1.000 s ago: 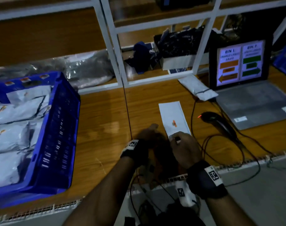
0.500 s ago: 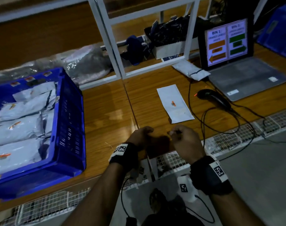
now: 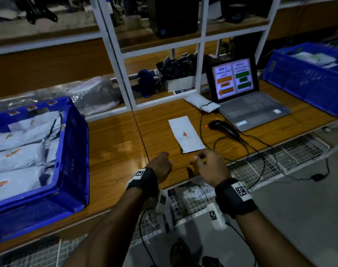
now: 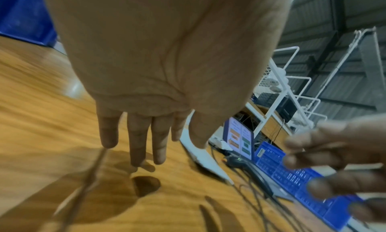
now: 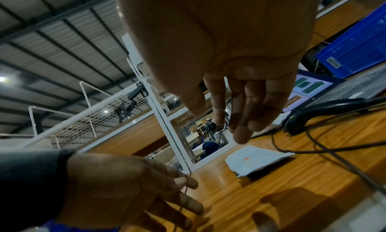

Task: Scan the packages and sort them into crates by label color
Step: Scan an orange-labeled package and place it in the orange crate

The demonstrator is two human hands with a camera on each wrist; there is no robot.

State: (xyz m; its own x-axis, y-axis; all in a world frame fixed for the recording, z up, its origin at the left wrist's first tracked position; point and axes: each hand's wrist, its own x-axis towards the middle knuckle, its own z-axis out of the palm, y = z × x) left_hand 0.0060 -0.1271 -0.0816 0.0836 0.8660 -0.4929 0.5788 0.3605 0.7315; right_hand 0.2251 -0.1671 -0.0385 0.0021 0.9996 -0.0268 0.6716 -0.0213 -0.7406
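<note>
A white package (image 3: 185, 133) with a small orange label lies flat on the wooden table (image 3: 114, 151), just beyond both hands. My left hand (image 3: 168, 160) hovers over the table's near edge with fingers (image 4: 137, 146) straight and holds nothing. My right hand (image 3: 200, 157) floats beside it, fingers (image 5: 240, 120) loosely bent, empty, a little short of the package (image 5: 254, 159). A blue crate (image 3: 71, 151) at the left holds several white packages with orange labels. A second blue crate (image 3: 309, 79) stands at the far right. The black scanner (image 3: 222, 128) lies right of the package.
An open laptop (image 3: 235, 79) shows orange and green bin panels behind the scanner. Another white package (image 3: 202, 103) lies by its left corner. Scanner cables (image 3: 241, 151) loop over the table's right front. White shelf posts (image 3: 125, 74) rise behind; wire mesh (image 3: 280, 157) hangs below the edge.
My right hand has come off the near end of the package. Both hands drew back to the table's front edge, then moved apart. The view now takes in the right crate.
</note>
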